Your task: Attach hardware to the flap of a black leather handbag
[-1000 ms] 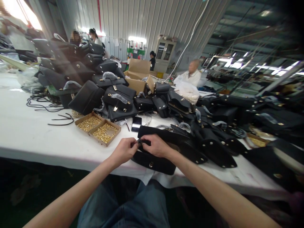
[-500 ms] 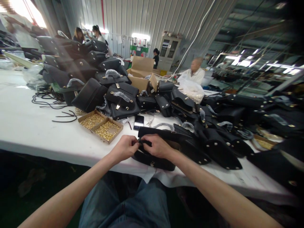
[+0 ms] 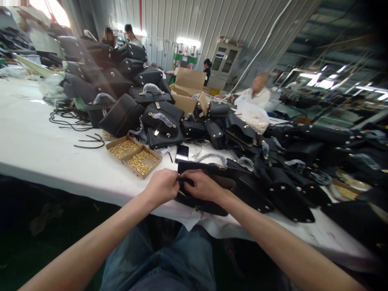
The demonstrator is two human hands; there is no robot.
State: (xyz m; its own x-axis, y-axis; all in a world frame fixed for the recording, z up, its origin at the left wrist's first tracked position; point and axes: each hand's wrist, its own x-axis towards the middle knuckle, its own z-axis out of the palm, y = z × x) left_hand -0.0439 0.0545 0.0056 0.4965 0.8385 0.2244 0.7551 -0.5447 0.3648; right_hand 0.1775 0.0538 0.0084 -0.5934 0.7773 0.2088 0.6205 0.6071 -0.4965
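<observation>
On the head view I have the left hand [image 3: 163, 186] and right hand [image 3: 201, 185] pinching the left end of one black bag [image 3: 211, 206], near on the tabletop [image 3: 60, 151]. One phone [image 3: 182, 153] lies beyond; two compartments [image 3: 153, 169] of gold pieces [image 3: 141, 162] sit left.

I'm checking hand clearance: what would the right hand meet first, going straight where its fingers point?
Likely the left hand, close beside the right hand; depth around the black bag is unclear.
</observation>
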